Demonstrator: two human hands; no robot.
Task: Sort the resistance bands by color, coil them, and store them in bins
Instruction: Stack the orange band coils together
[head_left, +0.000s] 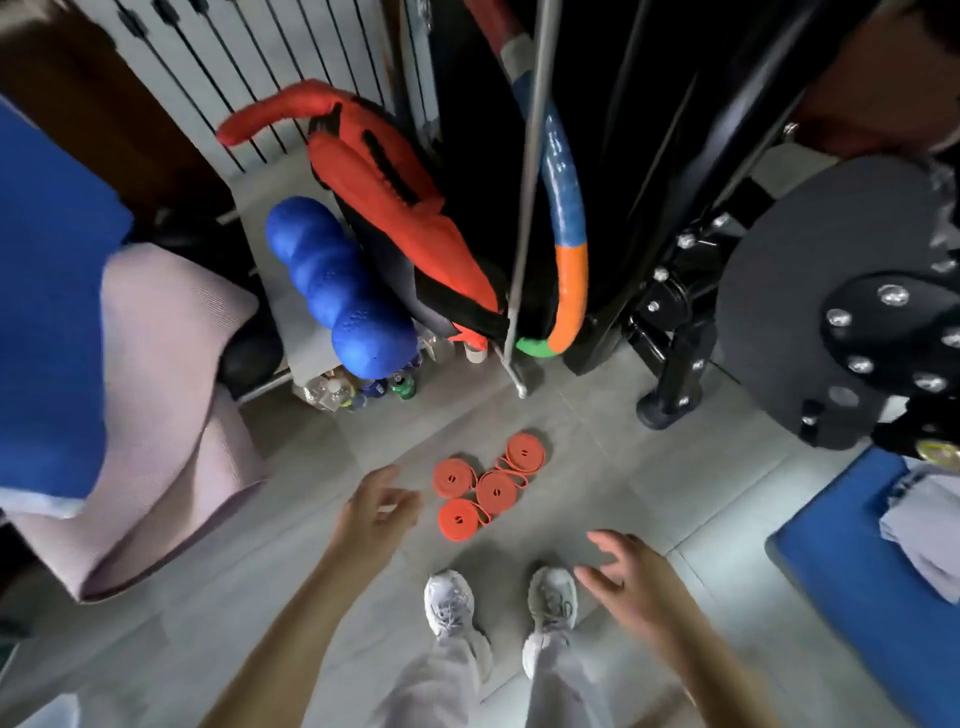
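With four orange resistance bands (485, 486) already coiled and clustered on the floor (649, 493) ahead of my shoes, my left hand (376, 512) and right hand (626, 574) hover spread, empty; I see no bin, so storing remains.

Coiled bands (496, 491): matt orange, rubbery, smooth.
Floor (649, 467): laid with smooth grey tiles, faintly sheened.
Blue roller (332, 280): foam-like, bumpy, matt.
Pole (527, 208): bare shiny metal.
Round plate (769, 291): finished matt black, studded with glossy bolts.

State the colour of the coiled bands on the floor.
Orange-red, all four bands. The head view, the only one, shows them best.
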